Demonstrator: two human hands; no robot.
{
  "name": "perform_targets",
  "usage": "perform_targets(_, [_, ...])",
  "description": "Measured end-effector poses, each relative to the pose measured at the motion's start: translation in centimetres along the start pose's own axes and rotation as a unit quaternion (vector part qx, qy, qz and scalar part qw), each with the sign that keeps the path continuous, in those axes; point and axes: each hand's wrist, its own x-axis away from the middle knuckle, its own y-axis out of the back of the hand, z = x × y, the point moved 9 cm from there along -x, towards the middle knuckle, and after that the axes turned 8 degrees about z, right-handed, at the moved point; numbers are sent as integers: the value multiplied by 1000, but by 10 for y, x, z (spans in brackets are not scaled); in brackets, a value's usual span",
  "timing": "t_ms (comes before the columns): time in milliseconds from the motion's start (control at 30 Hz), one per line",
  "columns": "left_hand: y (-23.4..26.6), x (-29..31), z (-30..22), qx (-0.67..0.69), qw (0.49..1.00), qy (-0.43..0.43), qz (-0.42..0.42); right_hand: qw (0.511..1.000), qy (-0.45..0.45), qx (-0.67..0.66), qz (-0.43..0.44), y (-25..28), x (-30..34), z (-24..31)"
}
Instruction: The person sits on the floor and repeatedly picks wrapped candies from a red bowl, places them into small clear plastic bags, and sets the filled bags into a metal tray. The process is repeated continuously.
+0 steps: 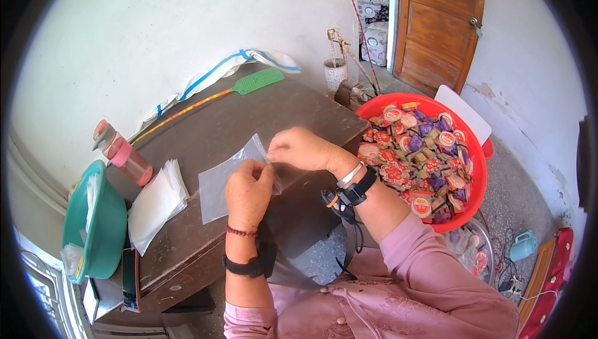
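A clear plastic bag [217, 190] is held up over the dark table's front edge. My left hand [248, 192] pinches its near right edge between thumb and fingers. Higher up and to the right, my right hand [302, 149] has its fingertips closed on the bag's upper right edge. The bag looks flat, with nothing visible inside. To the left, a stack of flat clear bags [159, 202] lies on the table [280, 108]. A red basin [476, 183] at my right is heaped with wrapped snack packets [405, 146] in red, purple and tan.
A teal basin [103, 245] with bags inside, a pink bottle [131, 158] and a phone [131, 280] sit at the left. Across the back lie a green fly swatter [258, 81] and a white sack [218, 77]. A metal bowl [489, 245] stands below the red basin.
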Motion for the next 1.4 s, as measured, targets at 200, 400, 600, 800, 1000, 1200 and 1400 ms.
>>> perform_targets(200, [5, 1, 8, 68, 997, -13, -20, 997, 47, 9, -56, 3, 0, 2])
perform_targets(400, [7, 3, -6, 42, 995, -72, -63, 992, 0, 77, -103, 3, 1, 1])
perform_targets(600, [5, 4, -5, -5, 998, -38, -41, 985, 15, 135, -108, -7, -1, 6])
perform_targets(800, [-4, 2, 2, -70, 997, -17, -27, 978, 17, 142, -152, -6, 2, 10])
perform_targets(1000, [-6, -2, -1, -107, 993, -12, -43, 972, 18, 162, -171, -3, 5, 12])
perform_targets(1200, [13, 3, 1, 13, 994, -68, -80, 954, 33, 181, -239, 1, 12, 14])
perform_targets(1400, [15, 3, 7, 35, 995, -49, -77, 949, 87, 72, -294, 11, 42, 16])
